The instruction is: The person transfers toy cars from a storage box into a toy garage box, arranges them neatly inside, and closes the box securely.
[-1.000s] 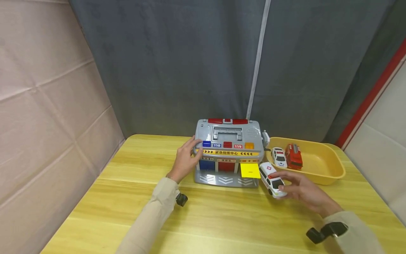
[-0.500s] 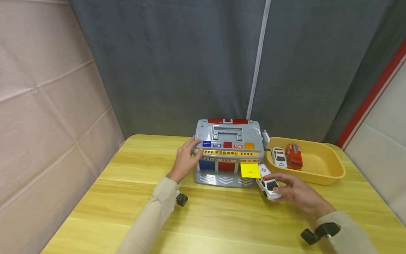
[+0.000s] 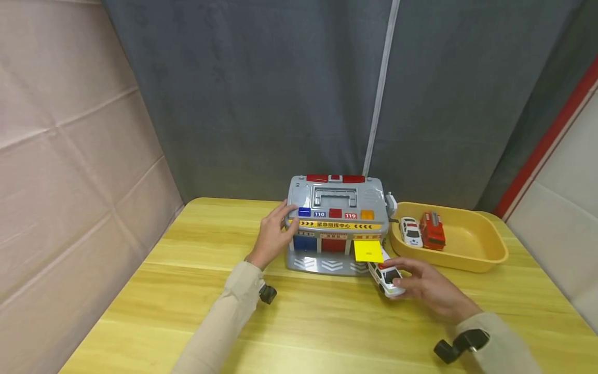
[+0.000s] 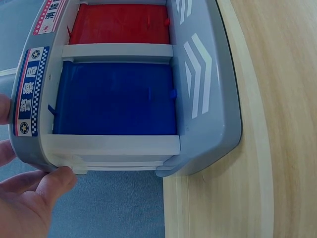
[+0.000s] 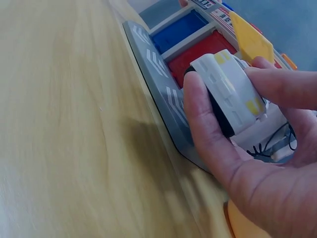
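A grey toy emergency station [image 3: 335,223] stands on the table, with blue and red doors and a yellow door [image 3: 369,251] raised at its right bay. My left hand [image 3: 273,236] grips its left roof corner, thumb [image 4: 58,186] at the side and fingers over the top edge. My right hand [image 3: 432,285] pinches a white toy ambulance [image 3: 386,278] between thumb and fingers. The ambulance is angled, its rear pointing at the right bay and partly hidden beneath the yellow door. In the right wrist view, the white and yellow end of the ambulance [image 5: 230,91] faces the camera.
A yellow bin [image 3: 476,246] sits right of the station, holding a white toy police car [image 3: 411,232] and a red toy fire truck [image 3: 432,231]. A grey curtain [image 3: 261,104] hangs behind the wooden table [image 3: 299,327].
My right hand has carried the ambulance left and slightly toward me, bringing its rear under the raised yellow door. My left hand and the station have stayed put.
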A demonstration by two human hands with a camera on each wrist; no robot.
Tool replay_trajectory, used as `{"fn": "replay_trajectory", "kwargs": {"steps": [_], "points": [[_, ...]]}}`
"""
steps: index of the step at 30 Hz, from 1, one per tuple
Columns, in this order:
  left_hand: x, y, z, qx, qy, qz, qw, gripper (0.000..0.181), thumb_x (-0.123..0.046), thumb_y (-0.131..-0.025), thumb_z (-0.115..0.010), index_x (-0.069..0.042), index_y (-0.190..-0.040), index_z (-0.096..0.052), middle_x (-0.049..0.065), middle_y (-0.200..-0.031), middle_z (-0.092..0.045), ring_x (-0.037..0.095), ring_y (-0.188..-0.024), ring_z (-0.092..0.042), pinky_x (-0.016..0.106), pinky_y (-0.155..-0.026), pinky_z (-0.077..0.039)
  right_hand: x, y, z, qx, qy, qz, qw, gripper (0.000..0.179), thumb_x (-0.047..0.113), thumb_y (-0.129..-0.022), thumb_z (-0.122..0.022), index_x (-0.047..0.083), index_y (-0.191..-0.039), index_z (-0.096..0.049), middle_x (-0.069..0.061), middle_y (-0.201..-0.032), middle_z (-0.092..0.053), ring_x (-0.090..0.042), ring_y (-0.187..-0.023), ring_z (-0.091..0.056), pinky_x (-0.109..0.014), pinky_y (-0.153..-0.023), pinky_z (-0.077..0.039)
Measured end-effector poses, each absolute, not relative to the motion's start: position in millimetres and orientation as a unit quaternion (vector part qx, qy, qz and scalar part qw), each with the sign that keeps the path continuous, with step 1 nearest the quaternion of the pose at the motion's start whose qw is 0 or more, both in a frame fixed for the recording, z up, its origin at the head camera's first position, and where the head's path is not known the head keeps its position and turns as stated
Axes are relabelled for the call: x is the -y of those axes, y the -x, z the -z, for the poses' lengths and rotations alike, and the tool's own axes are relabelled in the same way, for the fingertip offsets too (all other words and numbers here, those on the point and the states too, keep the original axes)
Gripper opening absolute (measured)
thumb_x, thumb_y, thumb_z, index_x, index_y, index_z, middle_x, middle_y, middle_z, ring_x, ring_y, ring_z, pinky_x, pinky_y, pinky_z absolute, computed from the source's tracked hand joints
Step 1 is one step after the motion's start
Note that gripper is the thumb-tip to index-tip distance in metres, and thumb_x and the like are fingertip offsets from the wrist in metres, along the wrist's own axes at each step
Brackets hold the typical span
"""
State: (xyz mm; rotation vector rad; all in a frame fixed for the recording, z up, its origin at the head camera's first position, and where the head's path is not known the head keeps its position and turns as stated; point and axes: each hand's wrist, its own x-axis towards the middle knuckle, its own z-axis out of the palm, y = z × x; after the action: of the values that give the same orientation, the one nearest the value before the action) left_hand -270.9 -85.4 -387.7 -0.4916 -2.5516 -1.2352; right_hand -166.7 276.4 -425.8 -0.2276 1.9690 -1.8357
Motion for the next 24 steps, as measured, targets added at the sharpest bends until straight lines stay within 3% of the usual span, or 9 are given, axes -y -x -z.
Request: {"fn": "replay_trajectory", "kwargs": {"steps": [10, 16, 19, 24], "points": [[85.4, 269.8, 387.4, 0.878, 0.167, 0.429, 0.129, 0.040, -0.029, -0.098, -0.058, -0.011, -0.133, -0.063, 0.017, -0.160, -0.039, 0.037, -0.146, -0.042, 0.043, -0.106, -0.053, -263.9, 167.5, 433.4, -0.683, 0.097, 0.695, 0.204, 0.046, 0.005, -0.096, -0.059, 0.006, -0.142, -0.051, -0.007, -0.133, -0.054, -0.021, -0.109, -0.065, -0.043, -0.095, -0.062], [85.1, 269.8, 387.4, 0.875, 0.166, 0.437, 0.125, 0.040, -0.029, -0.098, -0.057, -0.010, -0.133, -0.063, 0.018, -0.160, -0.039, 0.037, -0.146, -0.042, 0.043, -0.106, -0.053, -253.5, 168.8, 432.8, -0.681, 0.057, 0.706, 0.188, 0.070, 0.004, -0.096, -0.059, -0.011, -0.152, -0.021, -0.032, -0.152, -0.028, -0.021, -0.109, -0.064, -0.042, -0.096, -0.062], [85.2, 270.2, 388.0, 0.875, 0.166, 0.436, 0.128, 0.039, -0.029, -0.098, -0.057, -0.011, -0.133, -0.063, 0.019, -0.160, -0.040, 0.037, -0.146, -0.042, 0.043, -0.106, -0.053, -248.4, 170.4, 432.6, -0.677, 0.042, 0.711, 0.184, 0.071, 0.004, -0.096, -0.059, -0.011, -0.153, -0.020, -0.032, -0.154, -0.023, -0.021, -0.108, -0.063, -0.041, -0.097, -0.061], [85.3, 270.4, 388.6, 0.875, 0.166, 0.435, 0.129, 0.039, -0.029, -0.098, -0.057, -0.011, -0.133, -0.063, 0.018, -0.159, -0.040, 0.037, -0.146, -0.042, 0.043, -0.106, -0.053, -241.1, 172.6, 432.3, -0.673, 0.029, 0.717, 0.180, 0.068, 0.003, -0.096, -0.059, -0.008, -0.153, -0.024, -0.031, -0.152, -0.028, -0.021, -0.108, -0.064, -0.042, -0.097, -0.061]]}}
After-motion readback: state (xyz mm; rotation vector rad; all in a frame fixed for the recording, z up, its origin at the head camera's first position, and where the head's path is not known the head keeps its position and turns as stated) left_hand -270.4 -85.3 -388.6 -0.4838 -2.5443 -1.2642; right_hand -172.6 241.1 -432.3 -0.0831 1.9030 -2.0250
